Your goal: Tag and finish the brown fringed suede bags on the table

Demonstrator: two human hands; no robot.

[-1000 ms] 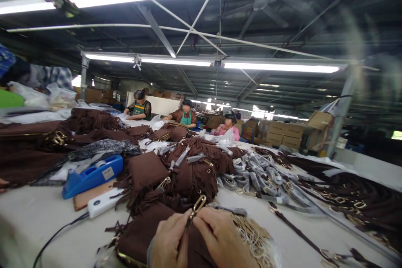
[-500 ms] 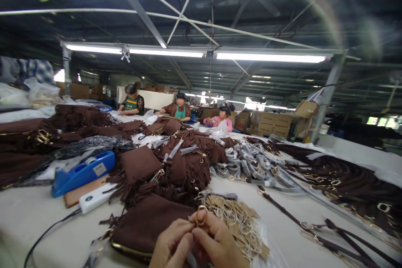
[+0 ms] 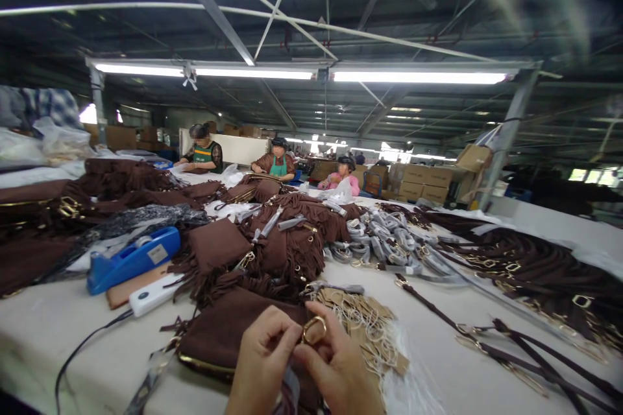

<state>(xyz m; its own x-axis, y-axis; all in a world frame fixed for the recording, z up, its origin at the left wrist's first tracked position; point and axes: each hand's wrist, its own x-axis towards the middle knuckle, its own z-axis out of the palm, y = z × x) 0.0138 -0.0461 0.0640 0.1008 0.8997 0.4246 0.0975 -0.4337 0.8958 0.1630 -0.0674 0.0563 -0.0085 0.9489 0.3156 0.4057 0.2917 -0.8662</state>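
A gold metal ring (image 3: 314,331) shows between the thumb and forefinger of my right hand (image 3: 341,366), which is closed on it. Pressed close on the ring's left side, my left hand (image 3: 267,358) pinches at something too small or hidden to name. Below the hands hangs a strip in greyish clear wrapping (image 3: 291,386), partly covered by the fingers. Behind them lies a dark brown bag (image 3: 221,331) with a gold zip along its near edge. Tan tags with white strings (image 3: 372,324) are heaped just right of my right hand.
Brown fringed bags (image 3: 287,249) are piled ahead. At left sit a blue tape dispenser (image 3: 131,259) and a white corded device (image 3: 154,293). Wrapped straps (image 3: 384,240) and loose brown straps (image 3: 525,259) cover the right side. Several people work across the table.
The ring has turned in my fingers and its opening now faces me more. My right forefinger has lifted and straightened somewhat. The view has shifted slightly.
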